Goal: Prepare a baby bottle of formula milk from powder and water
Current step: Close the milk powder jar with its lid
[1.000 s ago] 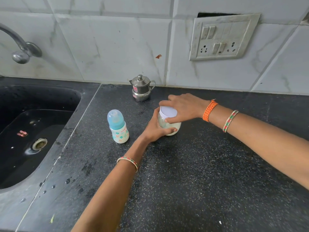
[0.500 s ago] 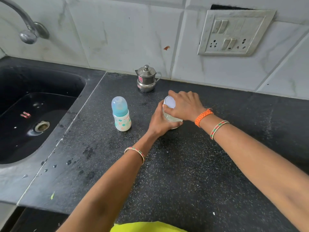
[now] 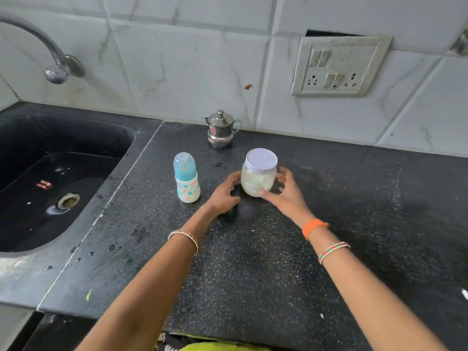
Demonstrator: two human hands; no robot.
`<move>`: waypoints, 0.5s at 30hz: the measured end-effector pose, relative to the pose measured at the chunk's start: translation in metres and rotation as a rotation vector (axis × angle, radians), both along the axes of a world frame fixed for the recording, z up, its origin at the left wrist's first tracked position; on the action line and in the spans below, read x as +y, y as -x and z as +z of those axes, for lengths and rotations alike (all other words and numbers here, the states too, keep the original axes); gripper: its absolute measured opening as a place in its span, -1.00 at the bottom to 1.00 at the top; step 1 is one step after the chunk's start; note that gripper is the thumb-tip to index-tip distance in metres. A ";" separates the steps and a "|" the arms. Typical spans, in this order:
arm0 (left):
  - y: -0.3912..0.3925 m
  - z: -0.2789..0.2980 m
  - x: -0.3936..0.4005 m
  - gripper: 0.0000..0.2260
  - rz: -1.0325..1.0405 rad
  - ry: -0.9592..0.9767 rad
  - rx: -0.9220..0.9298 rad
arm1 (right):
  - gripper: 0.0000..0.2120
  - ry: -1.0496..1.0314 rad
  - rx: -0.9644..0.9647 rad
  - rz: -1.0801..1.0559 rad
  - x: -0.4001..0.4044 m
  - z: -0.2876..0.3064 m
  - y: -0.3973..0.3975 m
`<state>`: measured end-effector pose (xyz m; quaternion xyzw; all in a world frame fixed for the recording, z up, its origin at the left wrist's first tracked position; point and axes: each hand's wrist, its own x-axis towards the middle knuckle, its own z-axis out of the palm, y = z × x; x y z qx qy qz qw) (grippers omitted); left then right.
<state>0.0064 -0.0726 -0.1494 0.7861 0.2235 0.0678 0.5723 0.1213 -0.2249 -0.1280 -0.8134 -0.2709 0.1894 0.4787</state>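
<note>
A clear jar of pale powder (image 3: 257,179) with a white lid stands upright on the black speckled counter (image 3: 266,262). My left hand (image 3: 224,195) rests just left of the jar, fingers apart, not touching it. My right hand (image 3: 286,192) hovers on its right side, fingers spread; the thumb lies close against the jar's base, gripping nothing. A small baby bottle (image 3: 187,181) with a blue cap and flower print stands to the left of my left hand.
A small lidded steel pot (image 3: 221,129) sits at the back by the tiled wall. A black sink (image 3: 50,188) with a tap (image 3: 54,69) lies to the left. A switchboard (image 3: 339,67) is on the wall. The counter's front edge is near my body.
Both hands have let go of the jar: the right hand left the lid and the left hand left the side. They now sit apart on either side of it.
</note>
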 end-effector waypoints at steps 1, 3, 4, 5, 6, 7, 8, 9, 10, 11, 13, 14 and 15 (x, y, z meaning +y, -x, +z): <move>-0.001 -0.002 0.001 -0.30 0.012 0.017 -0.004 | -0.06 0.001 0.001 0.002 0.002 -0.009 0.003; -0.001 -0.001 0.000 -0.32 0.085 0.095 -0.043 | -0.03 -0.088 -0.029 -0.016 0.014 -0.017 0.013; -0.002 0.001 0.000 -0.34 0.158 0.165 -0.074 | -0.07 -0.143 -0.053 -0.044 0.023 -0.018 0.016; -0.004 0.003 0.002 -0.38 0.251 0.234 -0.110 | -0.12 -0.185 -0.081 -0.088 0.032 -0.020 0.017; -0.006 0.007 0.005 -0.41 0.344 0.274 -0.150 | -0.16 -0.208 -0.091 -0.141 0.040 -0.020 0.015; -0.009 0.011 0.009 -0.44 0.424 0.279 -0.185 | -0.19 -0.220 -0.083 -0.186 0.046 -0.019 0.010; -0.014 0.016 0.015 -0.46 0.479 0.271 -0.216 | -0.21 -0.222 -0.063 -0.220 0.052 -0.016 0.002; -0.018 0.020 0.021 -0.47 0.519 0.266 -0.246 | -0.23 -0.221 -0.050 -0.233 0.057 -0.011 -0.009; -0.024 0.023 0.027 -0.47 0.545 0.265 -0.261 | -0.25 -0.218 -0.042 -0.235 0.064 -0.006 -0.023; -0.028 0.025 0.032 -0.48 0.555 0.258 -0.263 | -0.26 -0.220 -0.043 -0.231 0.071 0.000 -0.037; -0.039 0.023 0.038 -0.50 0.541 0.231 -0.246 | -0.29 -0.228 -0.059 -0.208 0.089 0.011 -0.068; -0.043 0.021 0.039 -0.51 0.529 0.210 -0.240 | -0.30 -0.227 -0.072 -0.191 0.098 0.015 -0.081; -0.049 0.018 0.040 -0.51 0.523 0.190 -0.240 | -0.30 -0.224 -0.083 -0.172 0.108 0.017 -0.095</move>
